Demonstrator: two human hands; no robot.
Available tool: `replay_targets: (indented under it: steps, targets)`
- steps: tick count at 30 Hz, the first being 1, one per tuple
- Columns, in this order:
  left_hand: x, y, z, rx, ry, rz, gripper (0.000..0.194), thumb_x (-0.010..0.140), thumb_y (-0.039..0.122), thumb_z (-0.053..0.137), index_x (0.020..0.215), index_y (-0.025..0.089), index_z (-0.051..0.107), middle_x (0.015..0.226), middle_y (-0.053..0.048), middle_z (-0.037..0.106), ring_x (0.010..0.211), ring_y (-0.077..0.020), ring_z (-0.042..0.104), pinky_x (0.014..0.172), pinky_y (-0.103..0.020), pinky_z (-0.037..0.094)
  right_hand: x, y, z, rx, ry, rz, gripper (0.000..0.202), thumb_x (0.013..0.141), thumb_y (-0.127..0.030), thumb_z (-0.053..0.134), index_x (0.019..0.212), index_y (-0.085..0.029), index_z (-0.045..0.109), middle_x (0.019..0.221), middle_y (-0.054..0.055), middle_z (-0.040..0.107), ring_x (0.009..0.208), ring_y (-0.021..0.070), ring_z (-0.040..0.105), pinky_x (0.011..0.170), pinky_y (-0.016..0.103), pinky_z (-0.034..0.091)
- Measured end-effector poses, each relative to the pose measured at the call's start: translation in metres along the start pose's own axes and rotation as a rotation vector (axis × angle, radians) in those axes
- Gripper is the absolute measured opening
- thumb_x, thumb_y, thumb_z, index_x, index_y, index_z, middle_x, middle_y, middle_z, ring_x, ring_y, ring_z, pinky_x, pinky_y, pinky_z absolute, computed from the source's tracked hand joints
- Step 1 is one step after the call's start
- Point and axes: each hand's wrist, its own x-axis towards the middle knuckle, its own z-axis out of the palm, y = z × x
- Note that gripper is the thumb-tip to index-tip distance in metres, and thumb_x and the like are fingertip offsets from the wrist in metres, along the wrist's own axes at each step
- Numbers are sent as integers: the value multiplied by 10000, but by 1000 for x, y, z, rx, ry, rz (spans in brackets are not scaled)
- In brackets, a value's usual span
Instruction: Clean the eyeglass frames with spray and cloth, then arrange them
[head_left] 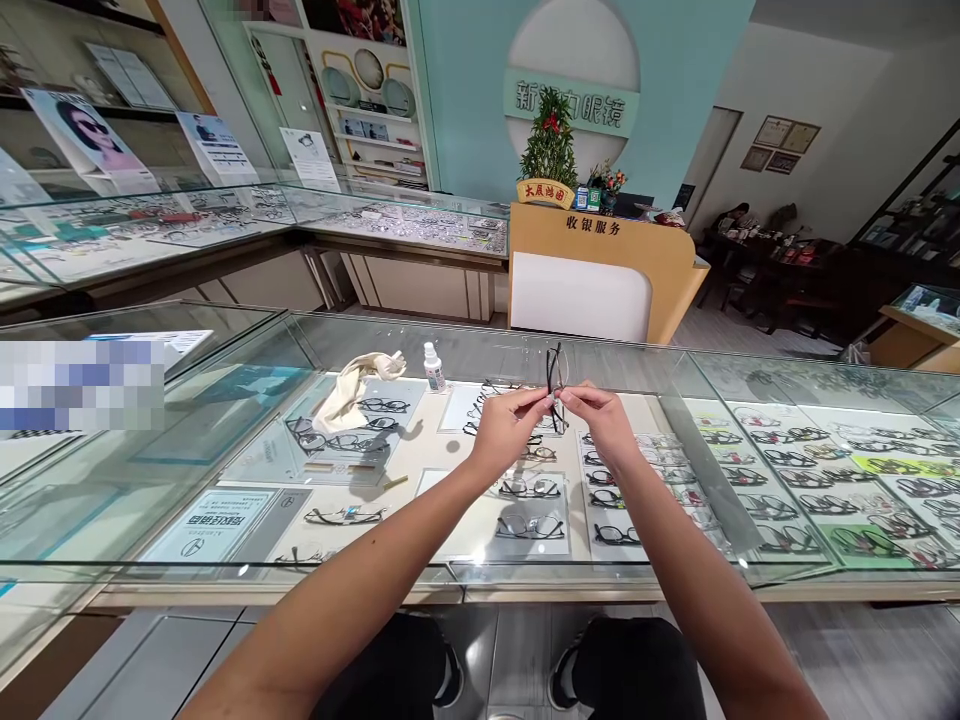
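Eyeglasses (551,370) up on end above the glass counter (525,594), and we're pinching them with left hand (508,428) and right hand (606,422) alike!

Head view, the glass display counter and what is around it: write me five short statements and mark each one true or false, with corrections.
1. The person's left grip and right grip both hold one dark-framed pair of eyeglasses. True.
2. The crumpled cream-coloured cloth is in the left grip. False: the cloth lies on the clear glass display counter, apart from both grips.
3. A small white plastic bottle stands to the right of the cloth in the picture. True.
4. The bottle's cap is bright red. False: it is white.
5. A leafy green plant stands on the yellow-brown cashier desk beyond the counter. True.
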Motion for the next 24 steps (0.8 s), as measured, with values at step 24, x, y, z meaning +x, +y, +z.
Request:
replay_targets:
  steps: [24]
  targets:
    - [22, 24, -36, 227, -366, -3, 293, 954, 468, 711, 1052, 247, 877, 967, -70, 804, 872, -213, 706, 767, -314, 538, 8, -18, -29, -194, 9, -138, 228, 869, -380, 706, 1015, -284, 853, 908, 23, 692, 876, 200, 556, 807, 336, 438]
